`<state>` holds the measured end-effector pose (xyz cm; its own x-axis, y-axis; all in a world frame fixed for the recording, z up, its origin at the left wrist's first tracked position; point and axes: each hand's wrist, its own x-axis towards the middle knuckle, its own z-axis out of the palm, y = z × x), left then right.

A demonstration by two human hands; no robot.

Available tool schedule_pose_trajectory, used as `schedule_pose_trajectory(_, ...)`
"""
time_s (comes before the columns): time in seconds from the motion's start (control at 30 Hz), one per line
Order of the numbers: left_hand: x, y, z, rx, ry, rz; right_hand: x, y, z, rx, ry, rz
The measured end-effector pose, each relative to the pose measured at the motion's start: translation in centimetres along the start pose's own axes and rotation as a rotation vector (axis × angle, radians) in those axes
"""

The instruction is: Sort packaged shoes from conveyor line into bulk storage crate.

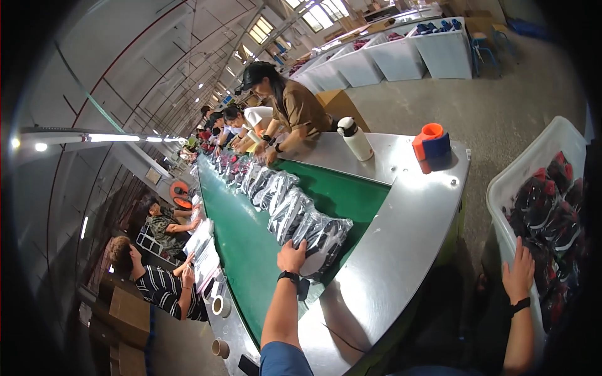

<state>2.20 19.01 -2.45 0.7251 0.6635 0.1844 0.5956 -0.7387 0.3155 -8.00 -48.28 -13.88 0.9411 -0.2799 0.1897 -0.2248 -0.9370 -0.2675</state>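
A row of shoes in clear plastic bags (285, 203) runs along a green conveyor belt (235, 235). My left hand (291, 258) is at the nearest bagged shoes (324, 243), its fingers bent against the left side of the plastic; part of the grip is hidden. Dark and red shoes in clear bags (547, 216) fill a white bin (497, 188) on my right. Over that bin's near-left edge is my right hand (519, 274), fingers stretched out and holding nothing. Whether it touches the rim, I cannot tell. Both wrists wear dark bands.
A metal table edge (401, 232) borders the belt, with a white bottle (356, 141) and an orange-and-blue object (431, 145) on it. Tape rolls (221, 306) lie at left. Several co-workers (291, 106) line both sides. White bins (442, 53) stand behind; cardboard boxes (130, 311) sit lower left.
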Motion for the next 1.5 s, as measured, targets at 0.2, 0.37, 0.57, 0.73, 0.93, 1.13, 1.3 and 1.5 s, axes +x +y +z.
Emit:
schedule_pose_trajectory(0.2,2.9,-5.6,1.1,-0.213,-0.313,0.110,0.3,0.2,0.3,0.008,0.041,-0.029)
schedule_pose_trajectory(0.37,1.2,-4.0,1.8,-0.421,-0.549,-0.073,0.2,0.3,-0.1,0.013,0.030,0.000)
schedule_pose_trajectory(0.57,-3.9,-5.7,1.0,-0.581,-0.186,-0.075,0.2,0.2,-0.1,0.045,0.015,-0.011)
schedule_pose_trajectory(0.73,-13.7,-2.7,-1.5,-0.546,0.272,0.304,-0.4,0.6,-1.1,0.032,-0.021,-0.001)
schedule_pose_trajectory(0.93,-18.3,-4.8,-3.0,-1.083,-0.446,0.109,0.4,-0.3,-1.1,0.063,0.004,-0.039)
schedule_pose_trajectory(1.13,-20.8,0.2,-4.3,-1.200,-0.664,0.111,0.3,-0.3,-2.0,0.057,-0.046,-0.020)
schedule_pose_trajectory(1.3,-22.6,8.2,-3.6,-1.366,-0.695,-0.044,-0.5,-0.1,-2.4,0.232,0.079,-0.092)
schedule_pose_trajectory(1.5,-25.1,14.3,-2.9,-1.458,-0.933,-0.143,-1.5,-7.4,-8.6,1.391,-0.636,-0.043)
